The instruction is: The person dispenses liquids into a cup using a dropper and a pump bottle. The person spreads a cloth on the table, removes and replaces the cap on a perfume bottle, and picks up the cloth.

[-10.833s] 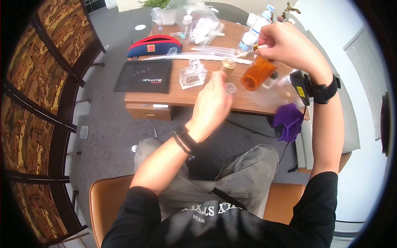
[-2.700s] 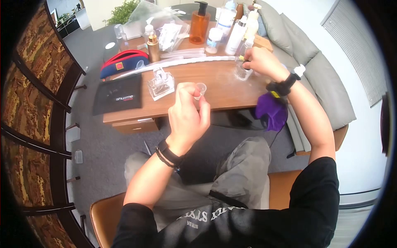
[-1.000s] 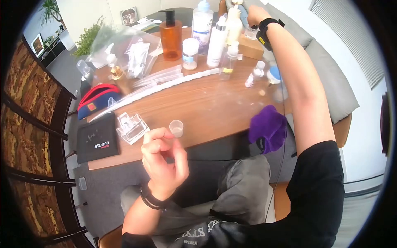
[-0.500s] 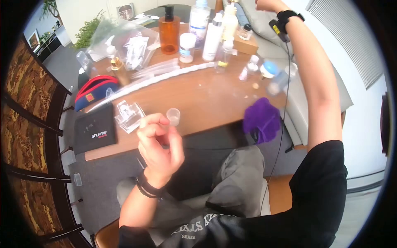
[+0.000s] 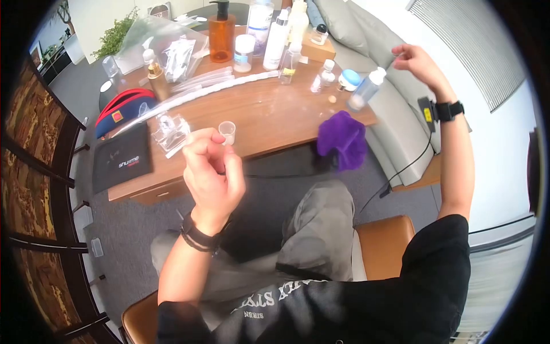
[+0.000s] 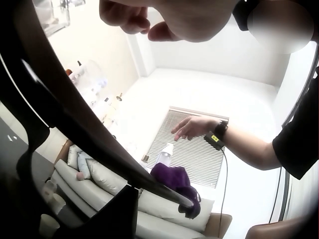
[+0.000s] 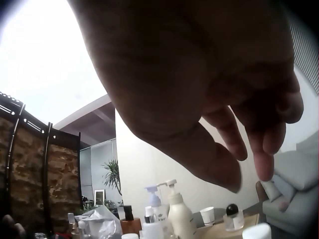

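Observation:
My left hand [image 5: 212, 172] is raised in front of the desk's near edge, fingers loosely curled and nothing visible in them. Just beyond its fingertips a small clear cup [image 5: 227, 131] stands on the desk, beside a square clear glass bottle [image 5: 171, 135]. Over at the right my right hand [image 5: 421, 69] hovers with relaxed, slightly bent fingers. Below and left of it stands a clear bottle with a white top [image 5: 366, 90]; in the right wrist view that white top [image 7: 256, 232] shows beneath the fingers. A small glass bottle with a black ball cap [image 5: 319, 34] sits on a brown box [image 5: 321, 53].
Along the back stand an amber pump bottle [image 5: 222, 34], a white jar [image 5: 243, 53] and several tall bottles. Nearer are a blue-lidded jar [image 5: 348, 80] and a purple cloth [image 5: 342, 140] over the edge. A black pouch [image 5: 122, 157] and red-blue case [image 5: 123, 112] lie left.
My right hand left the black-capped bottle on the box and came rightward and nearer to me, above the white-topped bottle. The amber bottle it held earlier stands at the back. The left hand stays curled.

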Motion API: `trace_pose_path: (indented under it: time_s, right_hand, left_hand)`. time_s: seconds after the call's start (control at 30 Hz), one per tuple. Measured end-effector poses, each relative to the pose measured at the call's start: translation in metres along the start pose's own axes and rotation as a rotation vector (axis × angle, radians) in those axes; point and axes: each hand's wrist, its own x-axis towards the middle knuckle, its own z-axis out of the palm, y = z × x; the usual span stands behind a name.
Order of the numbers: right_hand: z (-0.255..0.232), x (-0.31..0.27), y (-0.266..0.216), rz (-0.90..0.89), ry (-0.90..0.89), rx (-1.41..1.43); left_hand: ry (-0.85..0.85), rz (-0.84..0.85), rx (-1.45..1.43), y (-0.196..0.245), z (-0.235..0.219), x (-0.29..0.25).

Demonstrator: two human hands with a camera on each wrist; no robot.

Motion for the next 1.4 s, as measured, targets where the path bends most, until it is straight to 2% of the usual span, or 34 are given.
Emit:
trace_pose_path:
  time_s: [0.1,0.2,0.27,0.33,0.43,0.73,0.93,1.07,1.2,1.33,1.4]
  right_hand:
    - [0.025,-0.015,-0.01,0.085,0.101,-0.096]
    - [0.042,-0.021,-0.016,0.073,0.2,-0.109]
    - [0.044,-0.021,-0.02,0.066,0.206,-0.076]
    - [0.047,-0.021,-0.021,0.091,0.138,-0.088]
    - [0.052,-0.02,-0.019,0.079,0.178,-0.07]
    - [0.055,-0.007,-0.016,0.112,0.179,-0.084]
    - [0.051,0.014,-0.004,0.067,0.255,-0.196]
    - [0.023,0.034,-0.012,0.063,0.285,-0.142]
    - [-0.001,0.079,-0.016,-0.028,0.362,-0.214]
    - [0.006,0.124,-0.014,-0.104,0.403,-0.201]
    - [0.021,0.144,-0.011,-0.078,0.356,-0.172]
  left_hand:
    - [0.008,0.012,0.0,-0.001,0.003,-0.001]
    - [0.044,0.012,0.022,0.0,0.007,0.0]
    - [0.087,0.009,0.031,-0.001,0.007,0.001]
    - [0.072,0.015,0.057,-0.001,0.005,0.0]
    - [0.005,0.01,0.042,-0.001,0.003,-0.001]
    - [0.002,0.016,0.06,-0.004,0.003,0.001]
    - [0.006,0.022,0.052,-0.005,0.0,0.002]
    - [-0.008,0.017,0.048,-0.006,0.0,0.003]
    - [-0.006,0.016,0.049,-0.007,0.002,0.004]
    - [-0.007,0.008,0.068,-0.008,0.001,0.005]
    - [-0.006,0.009,0.067,-0.009,0.001,0.005]
